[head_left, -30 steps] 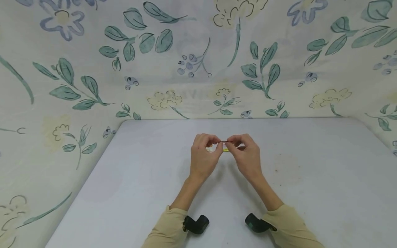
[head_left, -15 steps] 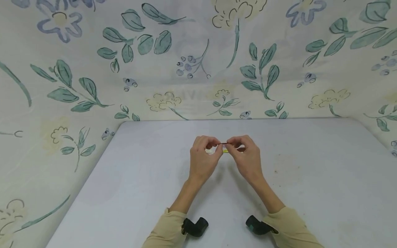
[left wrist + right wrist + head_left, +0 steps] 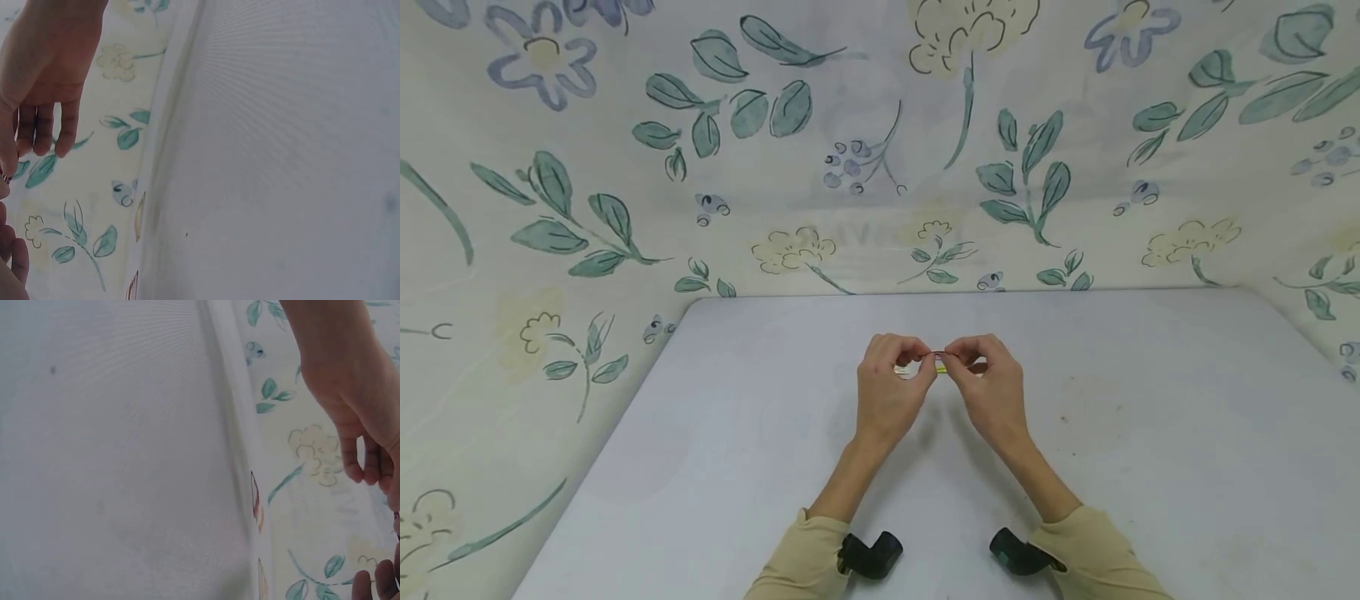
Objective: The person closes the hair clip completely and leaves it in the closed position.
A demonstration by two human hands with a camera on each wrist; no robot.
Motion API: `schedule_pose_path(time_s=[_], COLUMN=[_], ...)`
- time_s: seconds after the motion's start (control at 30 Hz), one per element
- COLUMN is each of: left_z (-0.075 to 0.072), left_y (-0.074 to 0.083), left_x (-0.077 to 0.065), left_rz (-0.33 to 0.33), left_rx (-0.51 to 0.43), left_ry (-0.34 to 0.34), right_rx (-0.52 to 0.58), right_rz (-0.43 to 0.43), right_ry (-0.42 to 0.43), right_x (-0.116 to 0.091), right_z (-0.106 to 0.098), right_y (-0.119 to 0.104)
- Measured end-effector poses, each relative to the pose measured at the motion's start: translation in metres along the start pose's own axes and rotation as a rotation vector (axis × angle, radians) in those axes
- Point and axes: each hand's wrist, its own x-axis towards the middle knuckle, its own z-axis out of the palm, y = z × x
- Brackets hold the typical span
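My left hand and right hand meet tip to tip over the middle of the white table. Between them they pinch a thin, dark reddish strand, each hand at one end with thumb and forefinger; its kind is too small to tell. Behind the hands, something yellow-green shows in the gap, mostly hidden by the fingers. The left wrist view catches the left hand with its other fingers hanging down. In the right wrist view, the right hand appears at upper right.
Thin outlined loops lie near the far table edge, a pale brownish loop in the left wrist view and a reddish loop in the right. A floral cloth rises behind the white table. Black elbow-shaped pieces sit at both cuffs.
Both hands keep their pinch on the strand and draw slightly closer together. The whole head view shifts a little downward in the frame.
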Motion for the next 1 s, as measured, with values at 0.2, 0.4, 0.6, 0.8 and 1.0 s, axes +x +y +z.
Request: schedule_pose_path(time_s=[0.2,0.4,0.6,0.8,1.0], left_z=[-0.0015,-0.0027,-0.0030,-0.0041,-0.0052], left_y=[-0.0018,-0.0026,-0.0038,-0.0038,-0.0041], left_x=[-0.0001,-0.0003,-0.0005,0.0007,0.0013], left_rz=[-0.018,-0.019,-0.032,-0.036,-0.026], left_rx=[-0.017,-0.030,-0.034,-0.033,-0.031], left_ry=[-0.035,-0.061,-0.070,-0.079,-0.080], right_rx=[0.003,0.012,0.033,0.037,0.046], right_rz=[0.028,0.045,0.068,0.110,0.121], right_ry=[-0.018,-0.041,-0.085,-0.134,-0.171], right_x=[-0.0003,-0.0004,0.0001,0.0016,0.0040], right_z=[0.0006,0.0008,-0.0012,-0.0040,-0.0077], right_y=[0.0010,0.0023,0.0027,0.0017,0.0024])
